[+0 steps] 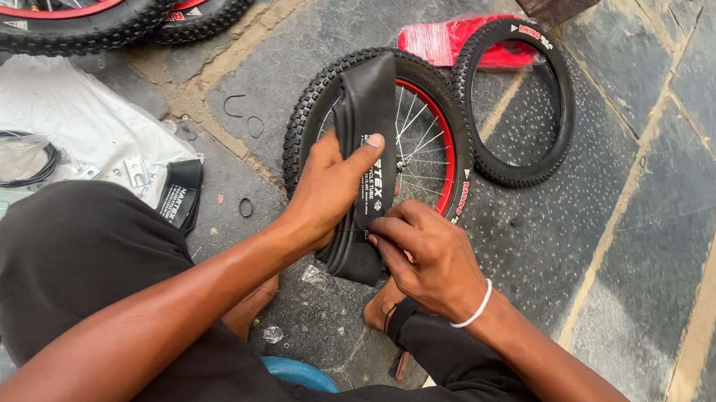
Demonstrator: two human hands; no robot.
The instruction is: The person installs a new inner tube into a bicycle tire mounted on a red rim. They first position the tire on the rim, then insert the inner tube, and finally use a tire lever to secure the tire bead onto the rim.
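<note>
Grey stone floor (662, 166) with sandy lines between the slabs, lying under everything.

Folded black inner tube (367, 126) standing up in the middle, leaning against a small wheel (420, 139) with a red rim and thin spokes. Left hand (328, 190) wrapping around the tube from the side, thumb pressing flat on the front, gripping it tight. Right hand (427, 255) pinching the lower part of the same tube with curled fingers, also holding on. White band (474, 308) sitting on the right wrist.

Loose black tyre (517, 100) lying just beside the wheel, touching it. Red plastic-wrapped thing (447, 38) peeking out behind that tyre. Two more big tyres (115, 17) with red rims showing at the top edge.

White plastic sheet (63, 120) spreading out on the left, with a black coiled cable (16, 160) and a small metal bracket (135, 169) resting on it. Another folded black tube (180, 195) lying at the sheet's edge. Small rubber ring (246, 207) lying on the floor nearby. Knees in black cloth (72, 260) filling the bottom left. Blue round thing (302, 374) poking out below, too hidden for telling what it is.
</note>
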